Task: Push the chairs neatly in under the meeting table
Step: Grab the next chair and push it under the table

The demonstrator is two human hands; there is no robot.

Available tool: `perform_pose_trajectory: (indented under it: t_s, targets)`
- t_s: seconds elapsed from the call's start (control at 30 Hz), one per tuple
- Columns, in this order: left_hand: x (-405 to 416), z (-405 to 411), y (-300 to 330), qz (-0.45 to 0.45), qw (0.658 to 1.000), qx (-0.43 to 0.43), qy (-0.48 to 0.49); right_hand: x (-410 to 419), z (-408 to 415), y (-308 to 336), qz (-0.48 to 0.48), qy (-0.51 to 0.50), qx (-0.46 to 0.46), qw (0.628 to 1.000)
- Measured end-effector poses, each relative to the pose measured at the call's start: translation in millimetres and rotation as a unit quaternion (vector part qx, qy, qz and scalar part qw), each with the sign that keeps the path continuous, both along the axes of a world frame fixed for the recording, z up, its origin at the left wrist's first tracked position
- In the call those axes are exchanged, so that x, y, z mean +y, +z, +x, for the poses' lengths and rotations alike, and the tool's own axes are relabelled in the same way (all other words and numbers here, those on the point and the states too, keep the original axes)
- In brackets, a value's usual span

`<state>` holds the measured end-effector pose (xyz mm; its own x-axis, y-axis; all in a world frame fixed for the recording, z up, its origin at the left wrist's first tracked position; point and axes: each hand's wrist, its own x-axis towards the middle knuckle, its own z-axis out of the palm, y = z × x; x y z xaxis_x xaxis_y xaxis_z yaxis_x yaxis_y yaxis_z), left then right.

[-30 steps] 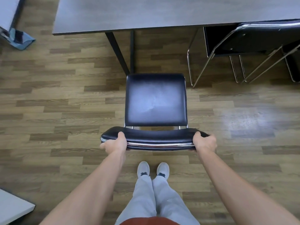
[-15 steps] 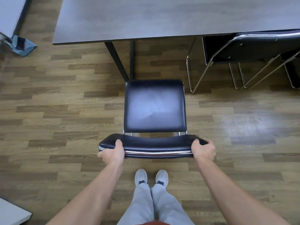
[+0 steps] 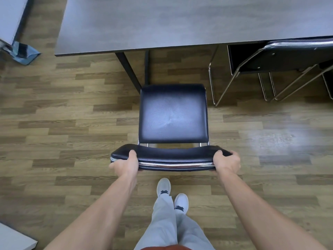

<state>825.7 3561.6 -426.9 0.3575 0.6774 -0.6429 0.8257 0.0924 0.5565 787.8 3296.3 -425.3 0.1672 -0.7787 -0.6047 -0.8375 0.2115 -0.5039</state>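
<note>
A black padded chair (image 3: 173,114) with a chrome frame stands on the wood floor directly in front of me, its seat facing the grey meeting table (image 3: 180,20). My left hand (image 3: 126,164) grips the left end of its backrest and my right hand (image 3: 227,162) grips the right end. The seat's front edge lies just short of the table's near edge, beside a dark table leg (image 3: 128,69). A second black chair (image 3: 288,56) sits at the right, tucked partly under the table.
My two white shoes (image 3: 172,193) stand just behind the chair. A blue-grey object (image 3: 23,53) lies on the floor at the far left beside a pale surface. Another pale corner (image 3: 14,239) shows at the bottom left. Open wood floor extends on both sides.
The table now fills more of the top of the view and sits lower in frame. My hands keep the same grip on the backrest, and one foot has stepped ahead.
</note>
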Motion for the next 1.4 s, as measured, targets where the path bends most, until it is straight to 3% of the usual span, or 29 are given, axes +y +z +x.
perform_pose_trajectory:
  t_s: [0.33, 0.67, 1.4]
  targets:
    - [-4.9, 35.5, 3.0, 0.001, 1.000, 0.014, -0.017, -2.7, 34.2, 5.6, -0.016, 0.026, 0.035, 0.999]
    - [-9.4, 83.6, -2.3, -0.006, 1.000, -0.002, 0.001, -4.4, 79.9, 7.4, -0.014, -0.011, 0.006, 1.000]
    - [-19.0, 185.0, -7.8, 0.016, 0.998, 0.022, -0.056, -15.9, 174.2, 5.0, -0.038, -0.006, 0.023, 0.999]
